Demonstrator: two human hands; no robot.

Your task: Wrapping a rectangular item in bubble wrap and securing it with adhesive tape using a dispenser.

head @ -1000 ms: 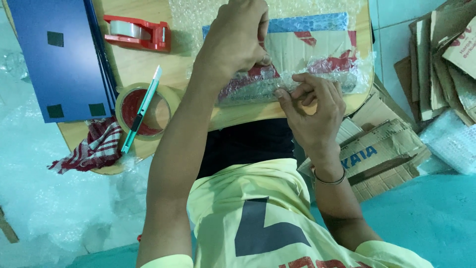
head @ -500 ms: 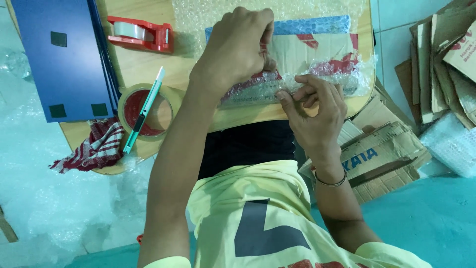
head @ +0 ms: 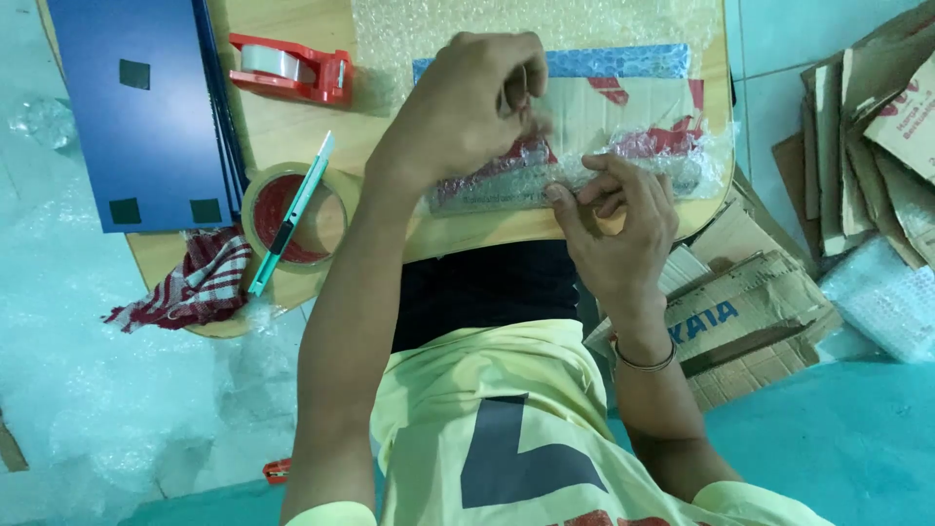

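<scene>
A flat cardboard package (head: 623, 112) with red and blue print lies on the round wooden table (head: 292, 131), covered in clear bubble wrap (head: 682, 161). My left hand (head: 463, 112) rests on top of the package's left part, fingers curled and pinching the wrap near the middle. My right hand (head: 618, 219) is at the near edge of the package. Its fingertips pinch the folded edge of the bubble wrap. What lies under my left palm is hidden.
A red tape dispenser (head: 287, 68) sits at the back left. A teal utility knife (head: 302, 190) lies across a brown tape roll (head: 268, 224). A blue flat panel (head: 146, 107) and a checked cloth (head: 195, 287) are left. Cardboard boxes (head: 760, 312) are piled on the right.
My left hand has slid a little lower on the package and its fingers have curled into a pinch. My right hand's fingers have shifted along the wrap's near edge.
</scene>
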